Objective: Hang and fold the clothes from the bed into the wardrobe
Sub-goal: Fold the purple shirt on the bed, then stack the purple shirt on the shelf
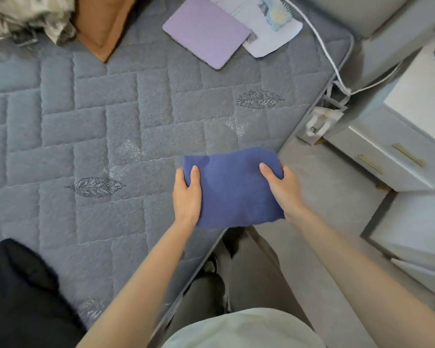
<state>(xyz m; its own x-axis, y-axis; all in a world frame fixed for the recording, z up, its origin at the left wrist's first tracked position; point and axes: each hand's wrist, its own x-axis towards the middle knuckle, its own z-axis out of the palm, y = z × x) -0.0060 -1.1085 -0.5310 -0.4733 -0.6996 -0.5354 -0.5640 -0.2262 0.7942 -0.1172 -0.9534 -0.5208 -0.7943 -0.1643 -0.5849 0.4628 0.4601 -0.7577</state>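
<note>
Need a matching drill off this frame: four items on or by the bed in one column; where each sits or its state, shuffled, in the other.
Column 1
1. blue cloth
2. purple notebook
3. black garment
4. hairbrush

Column 2
A. lying on the white paper, top of view
B. gripped by left hand and right hand at the edge of the bed
C. on the bed, bottom-left corner of view
D. flat on the bed, top centre, left of the paper

Pairs: 1-B, 2-D, 3-C, 4-A
</note>
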